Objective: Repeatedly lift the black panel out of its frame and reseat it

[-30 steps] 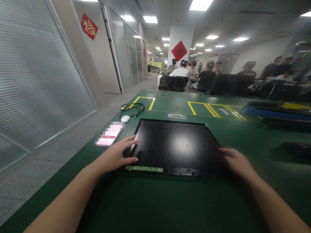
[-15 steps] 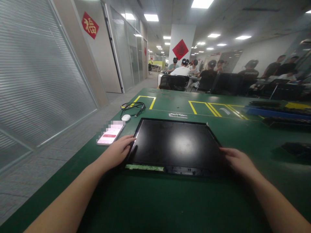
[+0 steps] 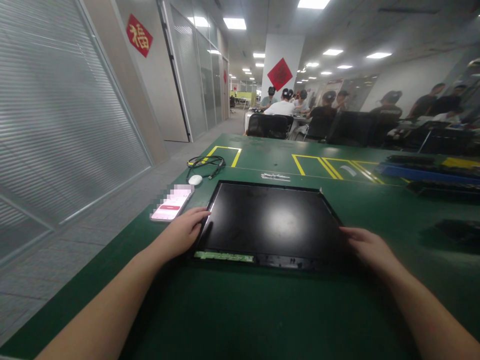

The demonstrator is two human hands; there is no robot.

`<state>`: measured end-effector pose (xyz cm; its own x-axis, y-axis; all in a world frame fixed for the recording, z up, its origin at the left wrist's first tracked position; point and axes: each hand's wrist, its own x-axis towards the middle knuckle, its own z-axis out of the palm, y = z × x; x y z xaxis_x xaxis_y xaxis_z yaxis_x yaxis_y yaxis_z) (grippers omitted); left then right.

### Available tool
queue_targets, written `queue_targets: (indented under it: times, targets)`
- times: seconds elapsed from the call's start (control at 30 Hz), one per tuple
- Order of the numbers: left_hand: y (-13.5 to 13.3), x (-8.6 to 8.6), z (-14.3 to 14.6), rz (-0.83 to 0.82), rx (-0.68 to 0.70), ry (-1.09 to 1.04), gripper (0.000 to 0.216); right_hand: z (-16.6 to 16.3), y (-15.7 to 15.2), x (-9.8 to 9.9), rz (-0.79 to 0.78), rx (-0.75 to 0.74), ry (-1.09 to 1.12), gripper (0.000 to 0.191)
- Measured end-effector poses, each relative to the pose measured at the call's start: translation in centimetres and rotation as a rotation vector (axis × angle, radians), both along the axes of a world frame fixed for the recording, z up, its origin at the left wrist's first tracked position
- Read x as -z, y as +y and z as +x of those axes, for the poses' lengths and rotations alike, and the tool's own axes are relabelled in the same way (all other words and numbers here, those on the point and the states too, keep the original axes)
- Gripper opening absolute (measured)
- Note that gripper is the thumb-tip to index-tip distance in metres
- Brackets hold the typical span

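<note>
A black display panel (image 3: pixel 270 215) lies face up on the green table (image 3: pixel 240 310). Along its near edge, toward the left, runs a strip of green circuit board (image 3: pixel 224 256). My left hand (image 3: pixel 183 230) grips the panel's left edge, its fingertips resting on the frame. At the opposite side my right hand (image 3: pixel 369 246) holds the right edge, with the lower fingers hidden in shadow. A phone (image 3: pixel 173 204) with a lit screen lies beyond my left wrist. Close by it are a white rounded object (image 3: pixel 195 180) and a coiled black cable (image 3: pixel 208 165).
Yellow tape outlines (image 3: pixel 317 165) mark the far part of the table. A blue tray (image 3: pixel 412 172) with dark items stands at the far right, and a dark object (image 3: pixel 457 234) lies nearer. Several people sit at another table beyond, among black chairs (image 3: pixel 270 126).
The view has shifted very slightly. Both hands keep the same hold on the panel, which shows no clear movement on the table.
</note>
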<state>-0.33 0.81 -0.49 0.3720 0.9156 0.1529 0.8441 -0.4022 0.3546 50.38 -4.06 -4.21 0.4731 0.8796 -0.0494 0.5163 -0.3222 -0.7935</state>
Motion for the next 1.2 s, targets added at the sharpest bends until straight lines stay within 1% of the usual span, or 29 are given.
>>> queue_targets:
  times: [0.13, 0.27, 0.43, 0.57, 0.7, 0.77, 0.9, 1.0, 1.1, 1.2]
  targets:
    - [0.0, 0.0, 0.0, -0.016, -0.005, 0.013, 0.050, 0.2, 0.0, 0.3, 0.004, -0.007, 0.019, 0.047]
    - [-0.1, -0.1, 0.0, -0.029, -0.004, 0.028, 0.050, 0.2, 0.1, -0.1, -0.034, -0.008, -0.011, 0.047]
    - [-0.1, 0.0, 0.1, -0.028, -0.009, 0.011, 0.050, 0.2, 0.3, -0.4, -0.004, -0.038, -0.076, 0.042]
    - [0.0, 0.4, 0.1, -0.013, -0.025, 0.011, 0.050, 0.4, 0.4, 0.0, -0.008, -0.024, -0.104, 0.042]
    - [0.3, 1.1, 0.0, -0.013, -0.067, 0.054, 0.052, 0.7, 0.4, 0.6, -0.019, -0.065, -0.042, 0.043]
    - [0.5, 1.3, -0.2, -0.028, -0.074, 0.061, 0.053, 0.6, 0.4, 0.6, -0.039, -0.051, -0.021, 0.046]
    - [0.6, 1.6, -0.3, -0.055, -0.049, 0.042, 0.055, 0.1, 0.2, 0.2, -0.068, -0.015, -0.035, 0.049]
    - [0.4, 1.6, -0.3, -0.059, -0.017, 0.037, 0.062, -0.2, 0.0, 0.1, -0.069, -0.017, -0.072, 0.049]
    - [-0.1, 1.1, -0.2, -0.060, 0.063, 0.018, 0.072, -0.1, 0.0, 0.3, -0.027, -0.048, -0.070, 0.046]
    - [-0.6, 0.4, -0.1, -0.080, 0.135, -0.003, 0.070, 0.0, 0.1, 0.3, -0.041, -0.070, -0.077, 0.046]
